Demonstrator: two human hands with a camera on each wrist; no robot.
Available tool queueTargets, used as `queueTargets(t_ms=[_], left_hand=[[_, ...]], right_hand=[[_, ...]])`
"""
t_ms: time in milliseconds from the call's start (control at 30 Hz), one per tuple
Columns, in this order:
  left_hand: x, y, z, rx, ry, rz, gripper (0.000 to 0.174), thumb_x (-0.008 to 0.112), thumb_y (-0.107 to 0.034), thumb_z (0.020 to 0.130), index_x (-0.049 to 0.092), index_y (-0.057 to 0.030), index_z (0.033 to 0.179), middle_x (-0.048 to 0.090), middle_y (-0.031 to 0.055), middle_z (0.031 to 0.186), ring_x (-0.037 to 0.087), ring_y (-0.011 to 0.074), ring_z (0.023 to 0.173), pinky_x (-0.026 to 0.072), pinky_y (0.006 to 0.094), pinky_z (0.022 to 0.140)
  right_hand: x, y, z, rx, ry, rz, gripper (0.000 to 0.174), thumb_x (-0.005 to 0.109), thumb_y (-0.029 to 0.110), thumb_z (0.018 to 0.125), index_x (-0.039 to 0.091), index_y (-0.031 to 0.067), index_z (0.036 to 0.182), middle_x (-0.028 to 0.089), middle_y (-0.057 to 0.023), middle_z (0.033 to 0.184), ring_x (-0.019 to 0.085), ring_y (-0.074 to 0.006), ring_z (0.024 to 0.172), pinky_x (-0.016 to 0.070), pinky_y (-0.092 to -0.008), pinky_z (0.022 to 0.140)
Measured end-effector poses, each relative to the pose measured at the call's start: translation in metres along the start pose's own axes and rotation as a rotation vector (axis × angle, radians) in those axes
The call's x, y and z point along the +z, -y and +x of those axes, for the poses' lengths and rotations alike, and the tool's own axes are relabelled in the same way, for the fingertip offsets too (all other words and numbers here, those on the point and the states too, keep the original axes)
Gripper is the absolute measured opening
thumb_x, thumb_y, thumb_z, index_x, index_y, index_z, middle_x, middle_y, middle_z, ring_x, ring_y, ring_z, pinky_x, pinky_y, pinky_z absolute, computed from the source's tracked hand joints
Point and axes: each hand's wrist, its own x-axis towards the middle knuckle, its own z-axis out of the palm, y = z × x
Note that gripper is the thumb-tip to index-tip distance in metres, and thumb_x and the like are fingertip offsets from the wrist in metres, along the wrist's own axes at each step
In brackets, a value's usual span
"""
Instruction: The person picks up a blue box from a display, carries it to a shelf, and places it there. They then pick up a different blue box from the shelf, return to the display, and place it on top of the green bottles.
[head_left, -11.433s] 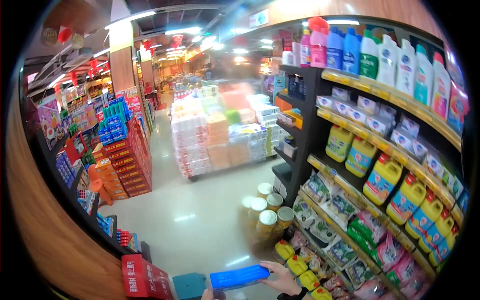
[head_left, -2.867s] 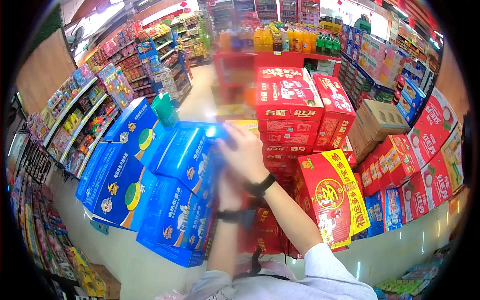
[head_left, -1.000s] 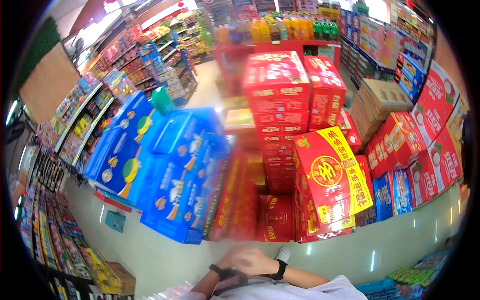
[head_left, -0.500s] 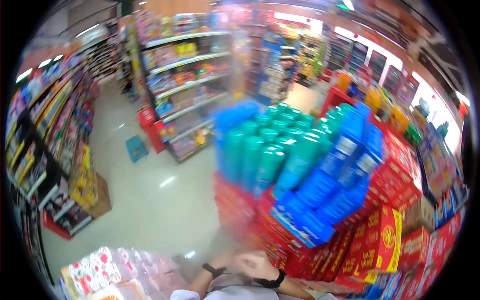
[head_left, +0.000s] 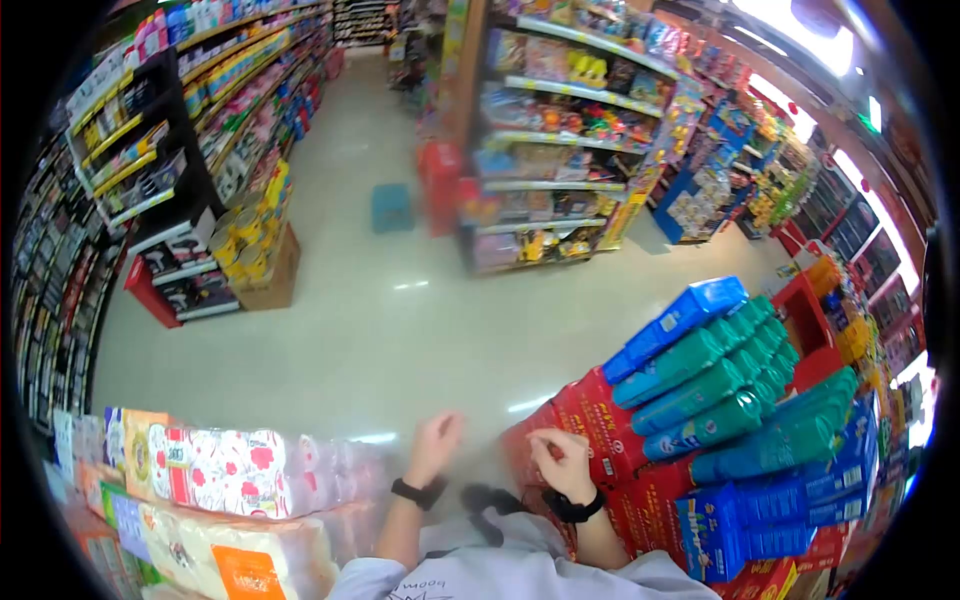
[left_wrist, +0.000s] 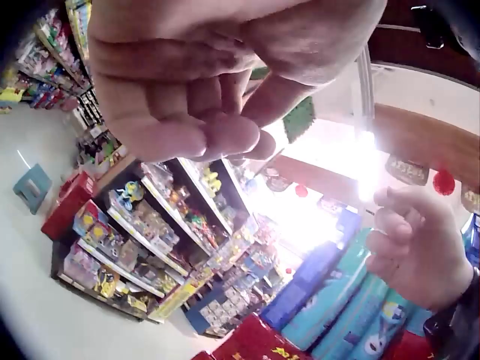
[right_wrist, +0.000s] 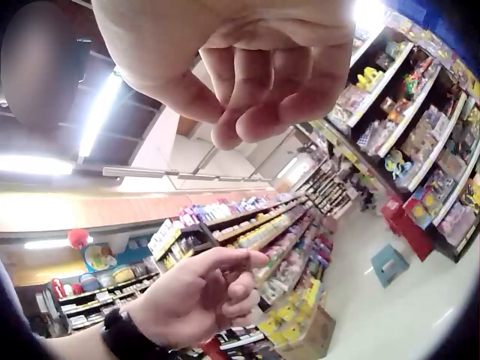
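My left hand [head_left: 435, 447] hovers in front of my body over the floor, fingers loosely curled and holding nothing. To its right, my right hand [head_left: 562, 465] hangs near the stack of red cartons [head_left: 597, 420], overlapping it in the head view. Its fingers are also loosely bent, with nothing in them, as the right wrist view shows. On the cartons lie several teal cans [head_left: 690, 390] and blue boxes [head_left: 745, 530]. The left wrist view shows the teal cans [left_wrist: 330, 292] beyond my left hand's fingers [left_wrist: 172, 139].
Wrapped paper packs [head_left: 225, 465] are piled at my left. Ahead stands a toy shelf [head_left: 560, 140], with a teal stool [head_left: 392, 208] and a red box [head_left: 438, 185] on the floor beside it. Shelves of bottles [head_left: 240, 70] and a carton of yellow tins [head_left: 255, 235] line the left aisle.
Earlier, both hands held a blue box in an aisle, then were at blue boxes on the stack. They drew back together and are now apart; the view has turned left, moving the stack rightward.
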Motion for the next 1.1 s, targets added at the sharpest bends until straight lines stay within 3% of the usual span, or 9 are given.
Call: queueTargets(t_ms=[200,300,400,567,833,1100], left_hand=[[-0.043,0.006,0.059,-0.035,-0.12,0.038,0.02,0.052,-0.016,0.097,0.066,-0.001,0.093,0.055,-0.0007,0.06,0.048,0.0055,0.055,0.0387,0.0221,0.051],[-0.063,0.006,0.099,-0.069,-0.195,0.032,0.02,0.052,-0.015,0.096,0.066,-0.0013,0.093,0.055,-0.0009,0.06,0.049,0.0057,0.055,0.0389,0.0219,0.05],[-0.094,0.02,0.14,-0.185,-0.272,0.044,0.02,0.056,-0.019,0.095,0.067,-0.0016,0.096,0.054,-0.0024,0.066,0.049,0.0056,0.06,0.0391,0.023,0.054],[-0.151,0.019,0.201,-0.17,-0.453,-0.026,0.023,0.054,-0.021,0.097,0.066,-0.0018,0.096,0.048,-0.0038,0.062,0.044,0.0054,0.058,0.0349,0.0229,0.051],[-0.231,0.013,0.291,-0.142,-0.736,-0.154,0.021,0.049,-0.016,0.096,0.064,-0.0018,0.093,0.05,-0.0009,0.06,0.046,0.0078,0.055,0.0362,0.0235,0.051],[-0.35,0.027,0.433,-0.136,-0.847,-0.231,0.02,0.049,-0.014,0.095,0.065,-0.0016,0.089,0.048,-0.0012,0.059,0.044,0.0074,0.054,0.0336,0.0241,0.051]], right_hand=[[0.043,-0.03,0.096,0.041,0.058,0.101,0.008,0.061,0.0,0.087,0.068,-0.0029,0.088,0.066,-0.0077,0.067,0.064,-0.0125,0.058,0.0491,-0.0241,0.055],[0.069,-0.065,0.155,-0.095,0.046,0.119,0.009,0.06,0.0,0.087,0.068,-0.0027,0.088,0.066,-0.0074,0.065,0.063,-0.012,0.057,0.0487,-0.0239,0.055],[0.092,-0.091,0.223,-0.038,0.034,0.138,0.01,0.06,0.003,0.088,0.068,-0.0033,0.087,0.063,-0.0063,0.061,0.061,-0.0111,0.055,0.0479,-0.0239,0.054],[0.146,-0.138,0.315,0.104,0.005,0.318,0.012,0.06,0.005,0.09,0.067,-0.004,0.086,0.061,-0.004,0.06,0.059,-0.0099,0.053,0.0463,-0.0236,0.052],[0.237,-0.153,0.428,0.138,0.182,0.34,0.013,0.059,0.007,0.092,0.066,-0.0037,0.088,0.061,-0.0034,0.062,0.057,-0.0091,0.054,0.0451,-0.0231,0.051],[0.367,-0.152,0.575,0.137,0.295,0.154,0.013,0.06,0.008,0.091,0.067,-0.003,0.089,0.062,-0.0037,0.063,0.059,-0.0086,0.056,0.0465,-0.0235,0.054]])
